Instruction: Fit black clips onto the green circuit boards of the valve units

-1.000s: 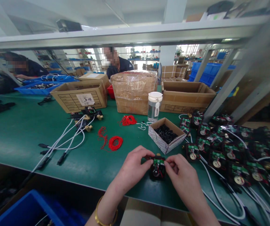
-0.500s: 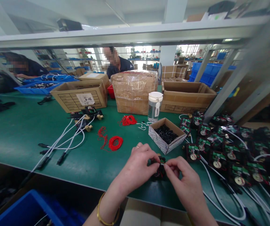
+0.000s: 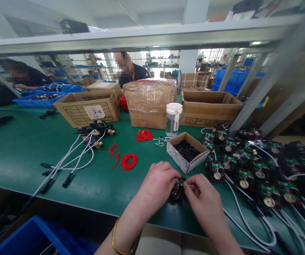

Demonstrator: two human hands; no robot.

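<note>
Comparing with a second ago, we are seeing the left hand [image 3: 154, 187] lying further over the circuit unit [image 3: 177, 192] and covering more of its green board [image 3: 180, 183]. The unit is sitting near the front edge of the bench [image 3: 88, 191], just before the small box [image 3: 177, 157]; whether it is touching the bench top, we are unable to tell.

Poses: the left hand is arching over, knuckles up, fingertips grasping the unit's upper left. The right hand [image 3: 205, 200] is reaching from the right, thumb and forefinger pinching at the unit's right side; anything finer between them is escaping us.

Counting: we are logging one unit in hand, one small box holding black parts [image 3: 187, 150], one lidded cup [image 3: 173, 124], one red wire coil [image 3: 133, 164], one red bundle [image 3: 144, 135], one loose red tangle [image 3: 114, 151] and three large cartons [image 3: 152, 111] standing in a row. At left, we are finding at least three brass-fitted units [image 3: 97, 132]; at right, the stacked units [image 3: 262, 170] are overlapping too much for counting. Two co-workers [image 3: 139, 72] are showing beyond.
</note>
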